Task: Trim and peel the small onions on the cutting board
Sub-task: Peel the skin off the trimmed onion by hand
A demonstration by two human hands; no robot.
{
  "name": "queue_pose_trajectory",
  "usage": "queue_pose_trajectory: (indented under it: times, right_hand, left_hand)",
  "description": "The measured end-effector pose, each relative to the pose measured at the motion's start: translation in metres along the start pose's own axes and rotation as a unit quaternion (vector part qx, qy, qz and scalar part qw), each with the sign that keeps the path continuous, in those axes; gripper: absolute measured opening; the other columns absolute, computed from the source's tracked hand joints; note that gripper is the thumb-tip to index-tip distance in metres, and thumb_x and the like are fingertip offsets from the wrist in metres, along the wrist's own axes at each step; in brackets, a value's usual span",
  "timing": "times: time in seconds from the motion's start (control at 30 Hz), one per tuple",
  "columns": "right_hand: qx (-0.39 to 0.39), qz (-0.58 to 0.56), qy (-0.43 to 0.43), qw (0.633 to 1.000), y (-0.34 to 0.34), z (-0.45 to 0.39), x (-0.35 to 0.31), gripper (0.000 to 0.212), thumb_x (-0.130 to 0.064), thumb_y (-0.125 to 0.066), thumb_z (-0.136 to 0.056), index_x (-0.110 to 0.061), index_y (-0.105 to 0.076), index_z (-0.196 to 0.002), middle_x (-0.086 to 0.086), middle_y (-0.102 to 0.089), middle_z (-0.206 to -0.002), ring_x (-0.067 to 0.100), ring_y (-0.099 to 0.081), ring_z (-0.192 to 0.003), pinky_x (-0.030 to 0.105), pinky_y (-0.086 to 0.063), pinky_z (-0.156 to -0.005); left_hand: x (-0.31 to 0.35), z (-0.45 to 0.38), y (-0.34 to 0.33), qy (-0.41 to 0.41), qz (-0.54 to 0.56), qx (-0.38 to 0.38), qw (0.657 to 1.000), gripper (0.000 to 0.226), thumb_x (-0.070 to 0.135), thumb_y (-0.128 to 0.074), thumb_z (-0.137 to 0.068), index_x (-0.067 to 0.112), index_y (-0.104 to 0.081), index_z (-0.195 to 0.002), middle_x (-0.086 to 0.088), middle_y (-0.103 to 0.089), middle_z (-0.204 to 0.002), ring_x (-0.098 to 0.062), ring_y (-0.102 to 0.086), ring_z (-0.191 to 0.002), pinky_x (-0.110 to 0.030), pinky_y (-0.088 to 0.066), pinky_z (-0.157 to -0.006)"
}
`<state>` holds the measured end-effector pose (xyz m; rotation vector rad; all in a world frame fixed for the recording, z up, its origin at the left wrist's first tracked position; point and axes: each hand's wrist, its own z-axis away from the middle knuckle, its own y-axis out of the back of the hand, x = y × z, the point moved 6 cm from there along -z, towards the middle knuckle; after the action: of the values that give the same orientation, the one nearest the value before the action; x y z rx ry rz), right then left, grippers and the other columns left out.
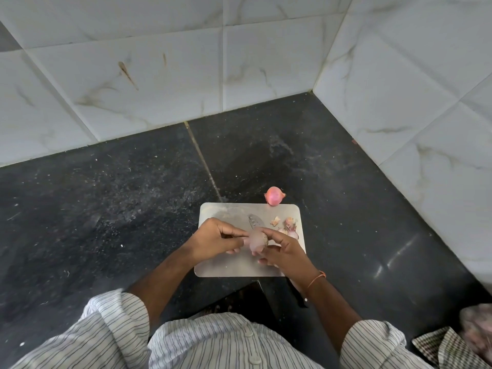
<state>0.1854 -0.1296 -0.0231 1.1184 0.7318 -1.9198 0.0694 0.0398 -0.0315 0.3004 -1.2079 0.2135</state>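
Observation:
A small pale onion [257,240] is held above the steel cutting board [229,211] between both hands. My left hand [213,239] pinches its left side with thumb and forefinger. My right hand [283,249] curls round its right side. A knife lies on the board under my hands, its blade tip [255,221] showing beyond them and its dark handle [298,296] sticking out past the board's near edge. A whole pink onion [274,195] sits on the counter at the board's far edge. Peel scraps [288,226] lie at the board's right.
The board rests on a dark stone counter [119,209] in a corner of white tiled walls [266,62]. A checked cloth [452,344] lies at the lower right.

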Motion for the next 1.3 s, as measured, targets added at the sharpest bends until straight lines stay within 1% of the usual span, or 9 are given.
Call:
queue_pose_trajectory:
  times: [0.1, 0.33, 0.47, 0.63, 0.73, 0.83, 1.03, 1.17, 1.3]
  right_hand:
    - [-0.005, -0.040, -0.016, 0.999, -0.001, 0.002, 0.003, 0.046, -0.014, -0.078, -0.096, -0.022, -0.068, -0.140, 0.014, -0.074, -0.127, 0.032, -0.076, -0.110, 0.037, -0.062, -0.092]
    - [-0.012, -0.093, -0.035, 0.995, -0.003, 0.008, 0.005, 0.048, -0.013, -0.075, -0.097, -0.017, -0.065, -0.144, 0.017, -0.071, -0.134, 0.030, -0.076, -0.107, 0.036, -0.062, -0.094]
    - [-0.022, -0.111, -0.037, 0.993, -0.005, 0.011, 0.004, 0.053, -0.017, -0.077, -0.092, -0.016, -0.064, -0.144, 0.018, -0.073, -0.132, 0.030, -0.075, -0.108, 0.038, -0.061, -0.096]
    - [-0.023, -0.137, -0.044, 0.989, -0.006, 0.011, 0.006, 0.050, -0.010, -0.076, -0.092, -0.014, -0.063, -0.140, 0.015, -0.074, -0.128, 0.032, -0.074, -0.105, 0.043, -0.062, -0.097]
    - [-0.007, -0.192, -0.064, 0.979, -0.004, 0.008, 0.012, 0.048, -0.004, -0.079, -0.088, -0.007, -0.056, -0.130, 0.020, -0.072, -0.126, 0.036, -0.075, -0.101, 0.047, -0.063, -0.095]
    - [-0.013, -0.224, -0.079, 0.971, -0.005, 0.008, 0.015, 0.045, 0.000, -0.079, -0.089, -0.010, -0.055, -0.126, 0.026, -0.071, -0.123, 0.038, -0.074, -0.100, 0.049, -0.063, -0.095]
    - [-0.007, -0.251, -0.101, 0.963, -0.007, 0.013, 0.013, 0.036, -0.007, -0.074, -0.090, -0.014, -0.067, -0.125, 0.027, -0.074, -0.117, 0.033, -0.076, -0.096, 0.045, -0.061, -0.091]
    - [-0.002, -0.268, -0.109, 0.957, -0.006, 0.013, 0.013, 0.040, -0.010, -0.073, -0.090, -0.011, -0.067, -0.130, 0.028, -0.073, -0.117, 0.031, -0.076, -0.091, 0.041, -0.065, -0.085]
    - [0.018, -0.274, -0.110, 0.955, -0.005, 0.012, 0.012, 0.043, -0.010, -0.073, -0.092, -0.008, -0.065, -0.134, 0.026, -0.073, -0.118, 0.029, -0.075, -0.088, 0.039, -0.066, -0.081]
  left_hand:
    - [0.002, 0.000, -0.001, 0.007, 0.001, 0.009, 1.000, 0.017, 0.014, -0.083, -0.094, 0.014, -0.086, -0.111, 0.000, -0.085, -0.101, -0.017, -0.079, -0.081, -0.031, -0.066, -0.080]
    - [0.007, 0.001, -0.006, 0.002, -0.010, 0.012, 1.000, 0.011, 0.012, -0.080, -0.096, 0.021, -0.086, -0.099, -0.001, -0.084, -0.091, -0.016, -0.080, -0.079, -0.030, -0.066, -0.078]
    - [0.006, 0.000, -0.008, 0.010, -0.020, 0.015, 1.000, 0.008, 0.011, -0.077, -0.099, 0.009, -0.084, -0.102, -0.005, -0.083, -0.089, -0.016, -0.079, -0.079, -0.030, -0.066, -0.077]
    - [0.003, -0.004, -0.010, 0.015, -0.029, -0.001, 0.999, 0.007, 0.013, -0.075, -0.101, 0.011, -0.081, -0.101, -0.009, -0.081, -0.088, -0.017, -0.078, -0.079, -0.032, -0.066, -0.077]
    - [0.003, -0.006, -0.010, 0.012, -0.035, -0.003, 0.999, 0.007, 0.013, -0.073, -0.102, 0.011, -0.080, -0.099, -0.011, -0.080, -0.089, -0.017, -0.077, -0.078, -0.035, -0.067, -0.079]
    - [0.003, -0.007, -0.009, 0.008, -0.039, -0.002, 0.999, 0.007, 0.014, -0.073, -0.102, 0.009, -0.079, -0.100, -0.016, -0.079, -0.092, -0.017, -0.076, -0.077, -0.035, -0.067, -0.078]
    - [0.000, -0.007, -0.006, 0.013, -0.030, 0.007, 0.999, 0.008, 0.017, -0.074, -0.102, 0.011, -0.079, -0.103, -0.003, -0.079, -0.087, -0.016, -0.076, -0.080, -0.034, -0.066, -0.077]
    - [-0.001, -0.005, -0.005, 0.013, -0.026, 0.015, 0.999, 0.007, 0.015, -0.072, -0.103, 0.011, -0.077, -0.105, 0.002, -0.078, -0.085, -0.015, -0.076, -0.082, -0.035, -0.067, -0.077]
    - [-0.001, -0.002, -0.006, 0.011, -0.026, 0.021, 0.999, 0.006, 0.014, -0.073, -0.102, 0.010, -0.077, -0.103, -0.006, -0.080, -0.090, -0.021, -0.077, -0.082, -0.040, -0.067, -0.077]
